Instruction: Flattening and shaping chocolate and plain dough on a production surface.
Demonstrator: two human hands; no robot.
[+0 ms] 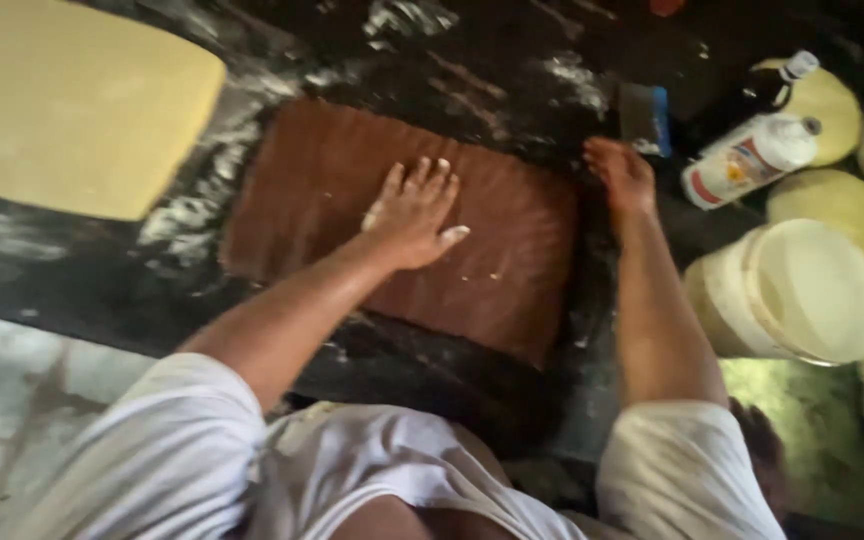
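We press our left hand [414, 208] flat and open on the brown sheet [497, 255] lying on the dark table [102, 275], right hand [620, 172] open at its far edge; it looks soft, floppy, best lifted by the edges.

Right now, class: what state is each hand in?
Left hand: open, flat on the brown sheet.
Right hand: at the sheet's edge; open or closed cannot be told.

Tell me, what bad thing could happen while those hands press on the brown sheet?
The right hand sits at the brown sheet edge, close to a white bottle lying on its side; a bump might roll it. The left hand presses flat on the sheet, so it may leave marks or slide it. The white bucket tilted beside the right arm could tip further.
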